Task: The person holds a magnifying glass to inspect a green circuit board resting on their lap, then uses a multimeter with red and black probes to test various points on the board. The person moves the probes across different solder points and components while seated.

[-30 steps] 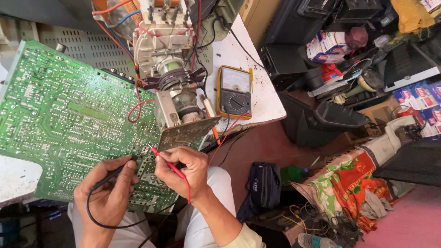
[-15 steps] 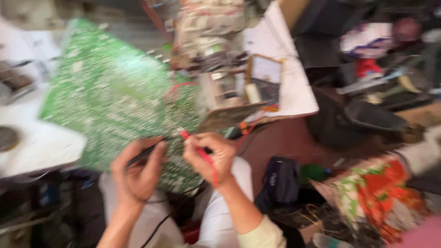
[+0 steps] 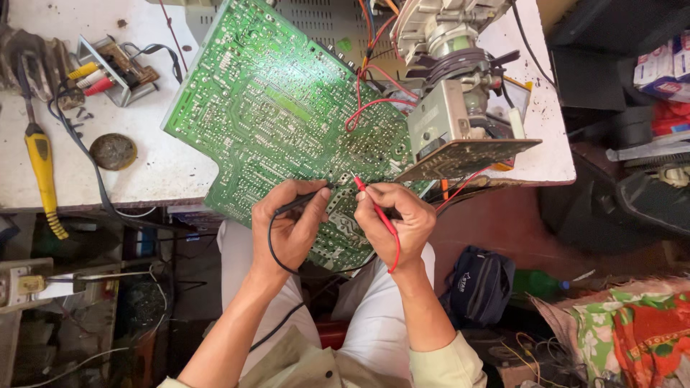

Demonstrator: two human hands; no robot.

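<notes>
- The left hand (image 3: 290,228) is clenched around a black probe (image 3: 305,202), pinched like a pen, with its tip touching the solder side of the green circuit board (image 3: 287,122).
- The right hand (image 3: 397,223) grips a red probe (image 3: 372,208) the same way; its tip meets the board just beside the black one, near the board's lower edge.
- Both probes look light, stiff and slim. They seem best held along the plastic barrel, back from the metal tip. Their thin leads, one black and one red, loop down below the hands and look soft enough to drag or snag.
- The board is broad, flat and rigid, covered in pale traces and silver solder points. It probably flexes little and is fragile at the joints, so bare edges are the safest place to hold it.
- It lies tilted, partly on the white tabletop (image 3: 158,169) and partly overhanging the person's lap.
- Red wires tie the board to a grey tube-neck assembly (image 3: 460,93) with a smaller board on the right.
- A yellow-handled tool (image 3: 42,165) lies at the tabletop's left edge.
</notes>
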